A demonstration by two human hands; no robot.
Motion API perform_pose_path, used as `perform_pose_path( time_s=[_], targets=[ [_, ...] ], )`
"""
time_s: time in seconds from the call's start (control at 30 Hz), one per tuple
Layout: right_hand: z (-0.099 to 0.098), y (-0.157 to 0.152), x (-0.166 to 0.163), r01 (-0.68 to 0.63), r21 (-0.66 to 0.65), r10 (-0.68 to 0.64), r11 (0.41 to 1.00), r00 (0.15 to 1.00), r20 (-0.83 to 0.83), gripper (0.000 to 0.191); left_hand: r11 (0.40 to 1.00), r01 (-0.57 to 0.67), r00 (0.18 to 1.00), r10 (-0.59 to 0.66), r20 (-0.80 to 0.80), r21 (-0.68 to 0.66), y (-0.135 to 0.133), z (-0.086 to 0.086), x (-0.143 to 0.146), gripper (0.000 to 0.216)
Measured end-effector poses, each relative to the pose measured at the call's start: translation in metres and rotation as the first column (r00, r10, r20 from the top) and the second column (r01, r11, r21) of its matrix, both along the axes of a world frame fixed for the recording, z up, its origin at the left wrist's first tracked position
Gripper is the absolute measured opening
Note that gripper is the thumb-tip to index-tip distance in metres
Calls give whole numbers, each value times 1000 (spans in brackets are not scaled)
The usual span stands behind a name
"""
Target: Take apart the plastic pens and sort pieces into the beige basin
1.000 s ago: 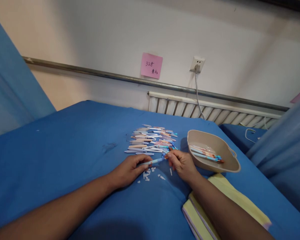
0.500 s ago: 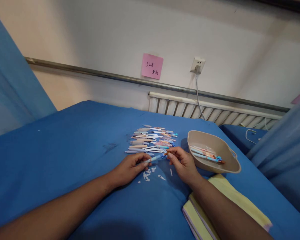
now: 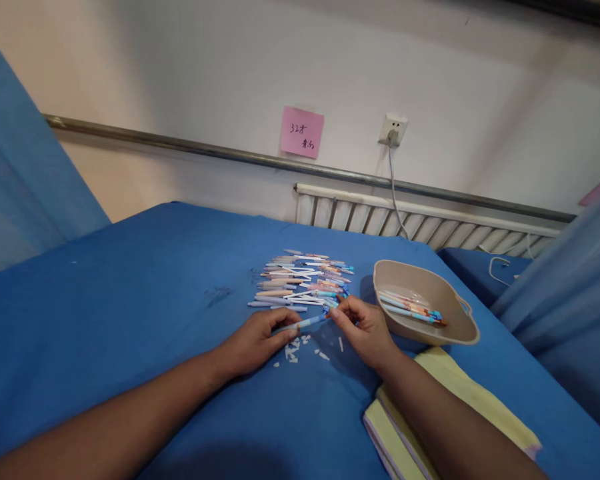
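Note:
My left hand point(image 3: 260, 339) pinches a light blue pen point(image 3: 312, 321) near its left end, just above the blue sheet. At the pen's other end, the fingers of my right hand point(image 3: 364, 330) are closed on its blue and brown tip. Behind both hands lies a spread of pens and white sticks point(image 3: 280, 285), several with pale barrels and some with blue ends. Small white scraps point(image 3: 291, 349) are scattered on the sheet in front of the pen. To the right, a beige basin point(image 3: 460, 327) contains several pens point(image 3: 410, 308) lying side by side.
A folded yellow towel point(image 3: 455, 380) lies under my right forearm. The blue sheet point(image 3: 130, 287) covers the surface up to the wall, where a radiator point(image 3: 350, 212) and a socket with a cable point(image 3: 393, 130) sit. Blue curtains point(image 3: 30, 153) hang at both sides.
The pen has turned slightly in my hands, and its right end shows from another side. My hands stay in nearly the same place. The view has shifted a little.

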State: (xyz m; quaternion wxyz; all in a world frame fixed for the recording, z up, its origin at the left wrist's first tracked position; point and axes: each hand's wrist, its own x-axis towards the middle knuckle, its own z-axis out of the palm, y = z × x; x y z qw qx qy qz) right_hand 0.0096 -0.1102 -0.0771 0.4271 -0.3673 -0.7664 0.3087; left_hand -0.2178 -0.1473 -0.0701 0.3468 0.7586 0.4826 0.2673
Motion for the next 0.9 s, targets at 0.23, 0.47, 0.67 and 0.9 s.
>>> perform_pose_path(
  time_s=[0.23,0.47,0.67,0.9],
  targets=[
    [2,-2,2,-75,45,72,996,995,69,35,999,8,1000,-8,-7,-39,-2,5,2,27],
    [1,3,-6,37,1,-37,999,993,111,59,992,-122,991,122,63,5,5,17,6,32],
    [11,5,-10,-14,74,-17,997,913,408,46,980,-151,978,130,164,126,31,60,45,33],
    [17,8,-9,-201,98,105,975,799,592,43,966,85,996,-89,5,244,72,103,137,25]
  ],
)
